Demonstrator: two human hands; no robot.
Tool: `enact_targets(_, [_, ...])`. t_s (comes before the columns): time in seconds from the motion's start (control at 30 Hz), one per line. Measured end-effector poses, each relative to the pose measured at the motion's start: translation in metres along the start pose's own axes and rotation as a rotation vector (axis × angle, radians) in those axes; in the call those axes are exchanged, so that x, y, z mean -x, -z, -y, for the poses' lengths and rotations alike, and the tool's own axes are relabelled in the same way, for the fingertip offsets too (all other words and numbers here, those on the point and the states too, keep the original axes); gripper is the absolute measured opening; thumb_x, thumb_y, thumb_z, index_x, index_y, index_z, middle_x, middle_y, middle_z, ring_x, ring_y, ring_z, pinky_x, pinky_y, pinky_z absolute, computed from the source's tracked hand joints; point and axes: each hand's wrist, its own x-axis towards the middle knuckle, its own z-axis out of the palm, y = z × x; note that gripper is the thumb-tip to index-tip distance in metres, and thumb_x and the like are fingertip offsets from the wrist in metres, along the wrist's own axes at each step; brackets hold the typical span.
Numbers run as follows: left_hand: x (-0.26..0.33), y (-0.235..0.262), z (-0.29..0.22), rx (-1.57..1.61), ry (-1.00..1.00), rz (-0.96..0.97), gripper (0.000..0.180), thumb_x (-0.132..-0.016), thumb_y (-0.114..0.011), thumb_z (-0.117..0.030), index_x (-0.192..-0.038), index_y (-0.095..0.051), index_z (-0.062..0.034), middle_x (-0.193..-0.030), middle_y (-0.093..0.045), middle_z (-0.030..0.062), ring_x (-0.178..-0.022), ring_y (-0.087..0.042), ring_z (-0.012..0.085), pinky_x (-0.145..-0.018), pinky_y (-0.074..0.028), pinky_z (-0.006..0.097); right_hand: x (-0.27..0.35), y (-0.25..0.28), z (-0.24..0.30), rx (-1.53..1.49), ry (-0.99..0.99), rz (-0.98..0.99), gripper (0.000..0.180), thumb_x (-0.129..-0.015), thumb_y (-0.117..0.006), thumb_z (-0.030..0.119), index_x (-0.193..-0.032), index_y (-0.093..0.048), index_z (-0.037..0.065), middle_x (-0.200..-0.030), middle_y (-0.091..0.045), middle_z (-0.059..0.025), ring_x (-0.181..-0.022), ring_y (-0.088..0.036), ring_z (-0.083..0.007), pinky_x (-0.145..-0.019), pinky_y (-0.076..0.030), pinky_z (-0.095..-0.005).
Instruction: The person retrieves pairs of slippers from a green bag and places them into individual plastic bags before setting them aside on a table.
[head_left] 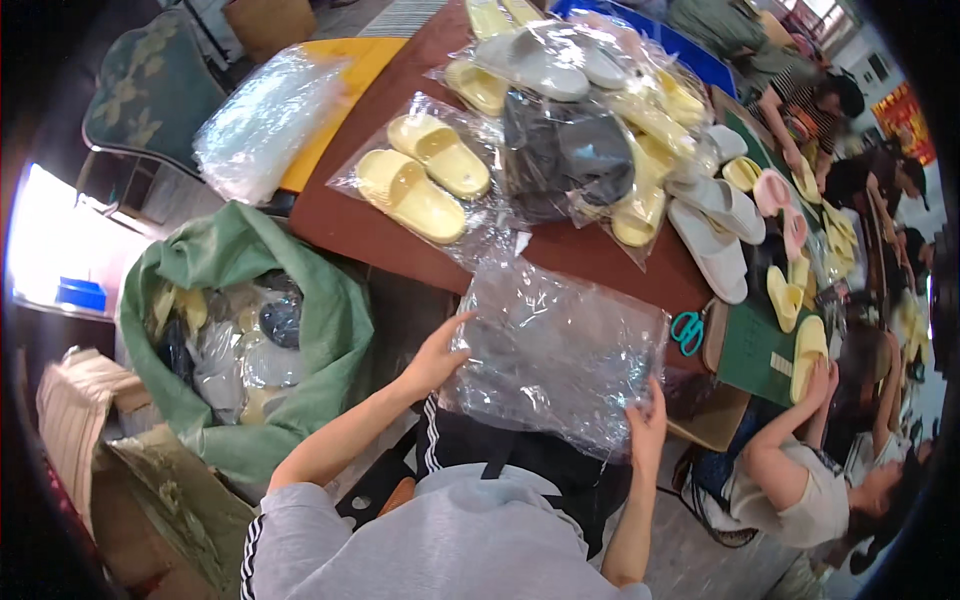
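Observation:
I hold a clear plastic bag [560, 335] spread flat in front of my waist, its far edge over the brown table [345, 225]. My left hand [440, 355] grips the bag's left edge, thumb on top. At the near right corner, my right hand [645, 420] pinches the other side. The bag looks flat, with dark clothing showing through it. Just beyond it lies a pair of yellow slippers [425, 180] in clear wrapping. Beside them are black slippers [565, 155] in a bag, partly under a heap of wrapped yellow and grey slippers [545, 60].
Left of me stands a green sack [245, 445] holding bagged slippers. Clear bags [270, 120] are stacked on a yellow surface beyond it. Teal scissors [687, 333] and loose grey slippers [708, 250] lie to the right. A co-worker [800, 475] handles a yellow slipper [810, 355] there.

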Motion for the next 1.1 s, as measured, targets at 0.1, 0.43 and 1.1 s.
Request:
enact_targets(0.1, [0.028,0.012,0.009,-0.091,0.132,0.137,0.059,-0.08,-0.056,0.002,-0.138,-0.047,-0.0079,-0.116,-0.06,0.0114,-0.079,-0.059,0.0138,-0.071,-0.05,0.027,0.002,0.01,0.013,0.04,0.083,0.019,0.051,-0.082,-0.063,-0.003,-0.132,-0.053,0.0,-0.126,-0.058,-0.0097,-0.112,-0.053,-0.0162,-0.096,-0.041,-0.0286])
enact_targets(0.43, [-0.083,0.087,-0.041,-1.525,-0.716,-0.488,0.058,-0.077,-0.058,-0.004,-0.134,-0.048,-0.0073,-0.139,-0.046,0.0136,-0.133,-0.037,0.0337,-0.113,-0.026,0.049,-0.001,0.008,-0.017,0.069,0.153,0.028,0.063,-0.078,-0.065,-0.007,-0.138,-0.048,0.002,-0.128,-0.055,-0.0072,-0.112,-0.051,-0.0163,-0.095,-0.04,-0.0267])
enact_targets(1.1, [-0.069,0.08,-0.204,-0.427,-0.842,-0.656,0.008,-0.085,-0.052,0.002,-0.09,-0.059,0.0009,-0.069,-0.049,-0.001,-0.063,-0.044,0.006,-0.058,-0.037,0.022,0.005,-0.009,0.008,0.356,0.216,0.087,0.049,-0.079,-0.067,0.004,-0.127,-0.059,0.005,-0.111,-0.063,-0.01,-0.094,-0.059,-0.0185,-0.084,-0.046,-0.0282])
